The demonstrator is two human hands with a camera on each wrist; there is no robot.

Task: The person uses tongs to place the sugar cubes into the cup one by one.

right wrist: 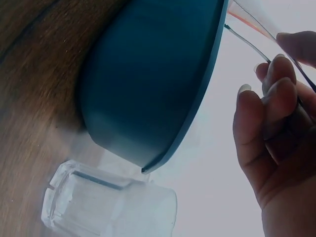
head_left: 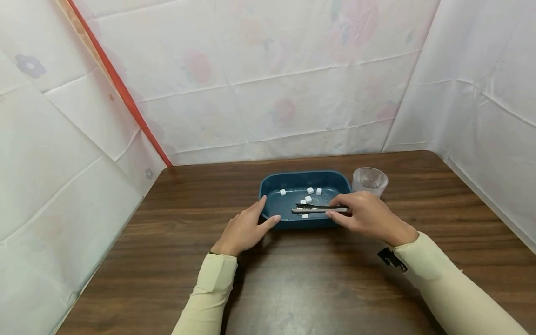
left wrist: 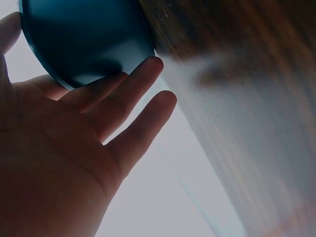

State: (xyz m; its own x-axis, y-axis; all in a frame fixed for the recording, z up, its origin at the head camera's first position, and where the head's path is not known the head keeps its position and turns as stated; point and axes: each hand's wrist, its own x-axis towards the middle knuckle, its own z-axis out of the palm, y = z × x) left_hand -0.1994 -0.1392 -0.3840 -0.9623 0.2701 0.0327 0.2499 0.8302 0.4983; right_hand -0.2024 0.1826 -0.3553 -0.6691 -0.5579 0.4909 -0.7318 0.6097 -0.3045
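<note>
My left hand [head_left: 244, 229] rests at the near left corner of a dark blue tray [head_left: 274, 204], its thumb by the front rim. In the left wrist view, the extended fingers lie along the tray's outer wall. From the right side, my right hand [head_left: 370, 216] pinches a pair of slim metal tongs [head_left: 320, 211] between thumb and fingers. The tongs lie nearly level over the front part of the tray, tips pointing left. Several small white cubes [head_left: 310, 190] are scattered on the tray floor, and the tongs partly cover the ones near the front.
A clear glass [head_left: 370, 180] stands just right of the tray, close behind the right hand. All of it sits on a dark wood table [head_left: 201, 195]. Pale patterned sheets [head_left: 259, 93] rise behind the table and along both sides.
</note>
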